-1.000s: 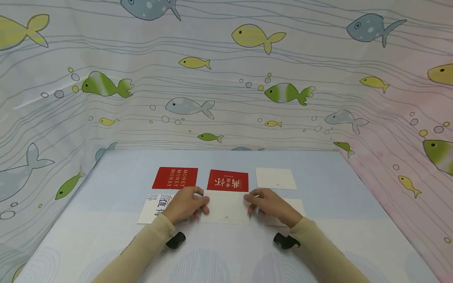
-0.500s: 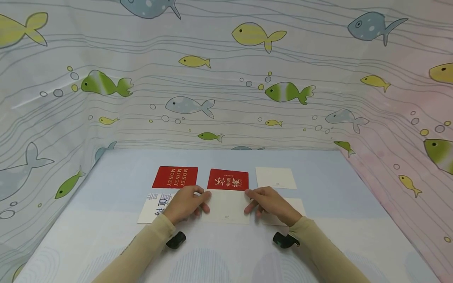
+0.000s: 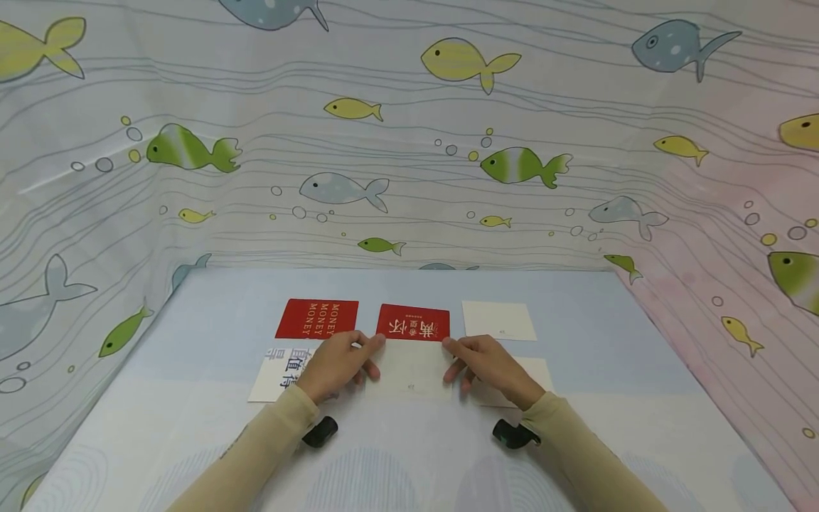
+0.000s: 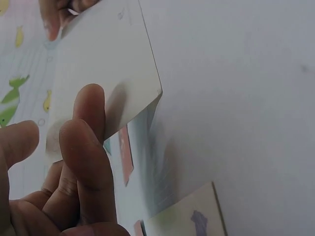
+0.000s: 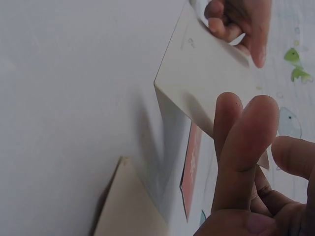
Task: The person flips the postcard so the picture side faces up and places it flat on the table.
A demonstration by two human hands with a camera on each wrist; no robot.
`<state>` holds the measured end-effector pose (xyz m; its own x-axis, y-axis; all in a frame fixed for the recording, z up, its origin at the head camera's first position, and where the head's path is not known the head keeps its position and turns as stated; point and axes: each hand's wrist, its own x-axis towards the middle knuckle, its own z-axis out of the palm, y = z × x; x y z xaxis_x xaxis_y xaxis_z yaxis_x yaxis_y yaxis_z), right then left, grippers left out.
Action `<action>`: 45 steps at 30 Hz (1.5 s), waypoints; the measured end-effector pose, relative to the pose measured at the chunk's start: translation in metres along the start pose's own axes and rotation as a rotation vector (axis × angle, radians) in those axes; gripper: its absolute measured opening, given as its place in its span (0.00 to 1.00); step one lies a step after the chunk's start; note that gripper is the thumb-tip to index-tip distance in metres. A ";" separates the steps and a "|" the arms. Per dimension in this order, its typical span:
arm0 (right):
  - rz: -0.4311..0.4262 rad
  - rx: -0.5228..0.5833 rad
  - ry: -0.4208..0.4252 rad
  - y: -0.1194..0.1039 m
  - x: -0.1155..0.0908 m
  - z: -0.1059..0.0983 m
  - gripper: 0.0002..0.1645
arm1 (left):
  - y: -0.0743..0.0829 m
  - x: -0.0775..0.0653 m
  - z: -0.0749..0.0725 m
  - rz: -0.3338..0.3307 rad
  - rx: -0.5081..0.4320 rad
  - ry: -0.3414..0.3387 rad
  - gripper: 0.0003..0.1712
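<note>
A blank white card (image 3: 409,366) with a small printed mark is tilted up off the table in the middle of the near row. At its left edge my left hand (image 3: 339,364) holds it, thumb and fingers near the far corner. My right hand (image 3: 489,366) holds the opposite edge the same way. In the left wrist view the card (image 4: 110,54) slopes above the table, with the left fingers (image 4: 88,157) overlapping its side edge. The right wrist view shows the card (image 5: 206,73) lifted likewise, beside the right fingers (image 5: 246,142).
Behind lie a red card lettered MONEY (image 3: 318,318), a red card with gold characters (image 3: 414,323) and a white card (image 3: 499,321). A card with blue characters (image 3: 275,373) lies partly under the left hand, another white card (image 3: 534,373) under the right. Fish-patterned cloth (image 3: 409,213) surrounds the table.
The held card has shifted slightly away from the body, its far edge now closer over the middle red card. Both hands keep their places at its sides, the left thumb slightly further inward.
</note>
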<state>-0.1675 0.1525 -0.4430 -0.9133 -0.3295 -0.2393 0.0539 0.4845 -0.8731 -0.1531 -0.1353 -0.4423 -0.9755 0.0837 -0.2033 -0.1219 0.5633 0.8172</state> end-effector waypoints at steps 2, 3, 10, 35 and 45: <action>-0.006 -0.007 0.008 -0.001 0.000 0.000 0.30 | 0.000 0.000 0.000 -0.002 -0.008 0.006 0.26; -0.008 -0.009 0.013 -0.002 -0.001 -0.001 0.30 | 0.001 -0.001 0.000 0.000 -0.010 0.010 0.26; -0.021 -0.033 0.044 -0.007 -0.004 -0.002 0.31 | 0.004 -0.003 -0.003 0.037 0.003 0.041 0.33; -0.104 -0.109 0.066 -0.016 -0.008 -0.006 0.29 | 0.012 -0.004 -0.007 0.123 0.066 0.089 0.28; -0.145 -0.155 0.036 -0.017 -0.015 -0.010 0.26 | 0.015 -0.008 -0.008 0.155 0.111 0.091 0.25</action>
<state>-0.1591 0.1571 -0.4205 -0.9209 -0.3773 -0.0983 -0.1393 0.5540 -0.8208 -0.1483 -0.1344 -0.4244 -0.9942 0.1043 -0.0261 0.0466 0.6372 0.7693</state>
